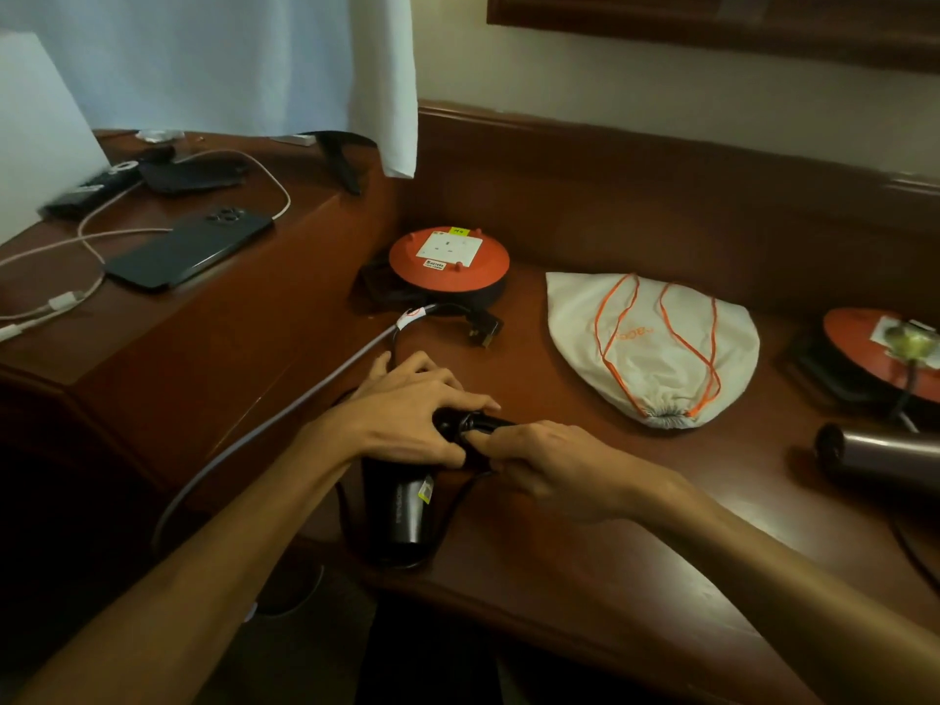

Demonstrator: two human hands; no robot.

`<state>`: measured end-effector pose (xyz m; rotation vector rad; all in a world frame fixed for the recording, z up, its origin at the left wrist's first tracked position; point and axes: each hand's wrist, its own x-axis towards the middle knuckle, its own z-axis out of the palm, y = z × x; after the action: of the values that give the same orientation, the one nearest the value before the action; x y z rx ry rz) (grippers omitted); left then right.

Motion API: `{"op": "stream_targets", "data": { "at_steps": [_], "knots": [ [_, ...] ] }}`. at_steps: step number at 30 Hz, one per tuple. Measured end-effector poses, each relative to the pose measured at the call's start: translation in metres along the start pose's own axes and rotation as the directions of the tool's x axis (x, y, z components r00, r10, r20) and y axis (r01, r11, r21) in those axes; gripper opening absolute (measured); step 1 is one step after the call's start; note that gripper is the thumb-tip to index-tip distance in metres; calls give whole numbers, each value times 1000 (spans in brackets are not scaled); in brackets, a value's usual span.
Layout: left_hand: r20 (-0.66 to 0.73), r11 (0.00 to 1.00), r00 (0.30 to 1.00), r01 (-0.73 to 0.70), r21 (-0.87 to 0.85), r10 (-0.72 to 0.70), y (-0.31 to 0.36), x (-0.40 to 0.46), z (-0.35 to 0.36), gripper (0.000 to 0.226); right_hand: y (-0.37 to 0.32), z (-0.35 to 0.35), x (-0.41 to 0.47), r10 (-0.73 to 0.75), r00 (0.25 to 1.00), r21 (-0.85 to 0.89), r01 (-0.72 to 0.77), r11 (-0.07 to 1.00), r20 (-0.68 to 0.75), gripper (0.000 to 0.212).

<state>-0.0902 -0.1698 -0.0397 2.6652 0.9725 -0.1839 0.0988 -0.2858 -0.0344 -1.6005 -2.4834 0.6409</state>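
Hair dryer [402,511] on the wooden desk [559,577], at 6 o'clock from the orange cable reel [449,256]. Left hand [407,422] curls over the hinge; right hand [552,468] pinches the folding handle. The shell is smooth, rigid black plastic (probably light, a little slippery), best held by the barrel, not the limp cord [460,496]. A soft cloth bag [656,348] lies at 2 o'clock.

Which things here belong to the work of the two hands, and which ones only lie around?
In use: black hair dryer, held by left hand and right hand.
Lying about, untouched: white drawstring bag, orange cable reel, phone, second hair dryer.
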Motion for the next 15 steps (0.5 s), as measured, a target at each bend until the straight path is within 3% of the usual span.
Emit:
{"op": "stream_targets", "data": {
  "at_steps": [8, 12, 15],
  "knots": [
    [-145, 998, 989, 27, 59, -18, 8, -4, 2, 58, 0, -8, -13, -43, 999, 139, 44, 989, -12, 18],
    [-201, 999, 979, 39, 10, -36, 8, -12, -6, 57, 10, -17, -31, 33, 997, 243, -15, 970, -68, 20],
    [-279, 1000, 960, 26, -5, -26, 19, -17, -25, 56, 13, -23, -44, 65, 982, 157, -37, 987, -177, 15]
  ]
}}
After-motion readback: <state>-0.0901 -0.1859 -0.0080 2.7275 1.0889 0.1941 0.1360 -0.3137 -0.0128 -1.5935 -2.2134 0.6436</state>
